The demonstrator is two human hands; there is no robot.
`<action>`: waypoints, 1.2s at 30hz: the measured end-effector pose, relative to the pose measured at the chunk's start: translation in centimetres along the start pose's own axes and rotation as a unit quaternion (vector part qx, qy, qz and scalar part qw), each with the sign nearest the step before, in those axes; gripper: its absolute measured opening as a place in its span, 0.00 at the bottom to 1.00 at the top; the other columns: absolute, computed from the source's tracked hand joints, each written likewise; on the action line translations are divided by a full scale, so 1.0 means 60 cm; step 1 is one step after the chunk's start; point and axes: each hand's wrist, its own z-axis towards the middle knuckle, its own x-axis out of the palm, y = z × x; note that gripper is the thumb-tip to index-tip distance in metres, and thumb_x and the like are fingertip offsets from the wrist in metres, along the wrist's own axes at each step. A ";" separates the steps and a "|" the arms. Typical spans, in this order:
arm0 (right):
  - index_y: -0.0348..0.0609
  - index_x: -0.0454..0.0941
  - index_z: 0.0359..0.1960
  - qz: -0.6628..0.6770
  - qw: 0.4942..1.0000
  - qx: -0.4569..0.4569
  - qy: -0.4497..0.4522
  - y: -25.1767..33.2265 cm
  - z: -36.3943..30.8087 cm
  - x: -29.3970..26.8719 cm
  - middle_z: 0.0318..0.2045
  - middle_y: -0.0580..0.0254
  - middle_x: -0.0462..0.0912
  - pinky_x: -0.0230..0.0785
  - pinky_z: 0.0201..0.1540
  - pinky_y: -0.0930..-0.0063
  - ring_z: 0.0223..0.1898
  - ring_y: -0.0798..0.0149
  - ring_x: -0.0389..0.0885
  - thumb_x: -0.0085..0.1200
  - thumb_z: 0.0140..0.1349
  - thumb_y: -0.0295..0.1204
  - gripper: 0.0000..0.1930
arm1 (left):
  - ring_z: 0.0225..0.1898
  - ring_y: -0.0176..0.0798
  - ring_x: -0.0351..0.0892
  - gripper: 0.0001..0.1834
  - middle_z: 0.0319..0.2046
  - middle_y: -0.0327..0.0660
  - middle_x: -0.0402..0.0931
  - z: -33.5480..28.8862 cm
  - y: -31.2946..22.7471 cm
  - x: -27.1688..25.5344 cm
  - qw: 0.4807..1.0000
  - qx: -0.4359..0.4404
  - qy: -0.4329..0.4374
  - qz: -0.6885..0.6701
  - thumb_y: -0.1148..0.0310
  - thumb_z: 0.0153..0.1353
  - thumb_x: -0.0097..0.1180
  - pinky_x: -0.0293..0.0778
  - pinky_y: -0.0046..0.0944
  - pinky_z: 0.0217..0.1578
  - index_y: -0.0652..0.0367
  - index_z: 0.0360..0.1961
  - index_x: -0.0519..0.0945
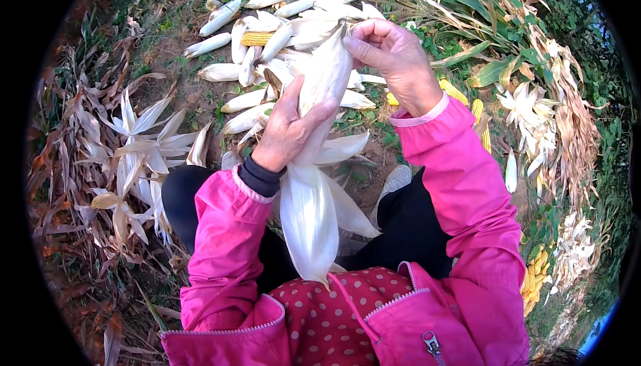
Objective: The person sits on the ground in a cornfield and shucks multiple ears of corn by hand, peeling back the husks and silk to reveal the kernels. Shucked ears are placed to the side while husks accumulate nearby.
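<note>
Left hand (287, 129) wraps corn ear (327, 72) in front of pink jacket (467, 319); right hand (390, 52), nearly closed, pinches husk tip (343, 29). Husking appears underway; next pull likely calls for steady left grip.

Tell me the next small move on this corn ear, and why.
Probably the right hand, placed at the tip of the corn ear, should peel more husk downward: the left hand holds the ear, and pale husk wraps its upper part while opened leaves hang below.
</note>
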 end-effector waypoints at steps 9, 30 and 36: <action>0.39 0.70 0.34 -0.045 0.991 -0.079 0.101 -0.007 -0.033 0.025 0.31 0.71 0.72 0.67 0.42 0.80 0.35 0.77 0.71 0.53 0.62 0.25 0.05 | 0.35 0.32 0.78 0.29 0.37 0.40 0.76 0.006 -0.003 -0.041 0.973 -0.105 -0.027 -0.205 0.46 0.63 0.50 0.76 0.34 0.37 0.61 0.53 0.68; 0.37 0.69 0.24 -0.166 0.725 0.127 0.656 -0.071 -0.165 0.087 0.19 0.56 0.73 0.63 0.29 0.65 0.23 0.56 0.73 0.51 0.53 0.23 0.05 | 0.31 0.33 0.78 0.25 0.33 0.39 0.78 0.014 0.012 -0.089 0.956 -0.117 -0.162 -0.213 0.50 0.63 0.53 0.75 0.34 0.33 0.61 0.47 0.73; 0.40 0.74 0.36 -0.138 0.903 0.128 0.385 -0.014 -0.094 0.052 0.30 0.69 0.75 0.68 0.36 0.79 0.33 0.75 0.74 0.61 0.57 0.29 0.10 | 0.41 0.29 0.72 0.30 0.42 0.38 0.73 0.004 -0.008 -0.067 0.979 -0.076 -0.184 -0.035 0.57 0.60 0.60 0.70 0.31 0.43 0.64 0.56 0.66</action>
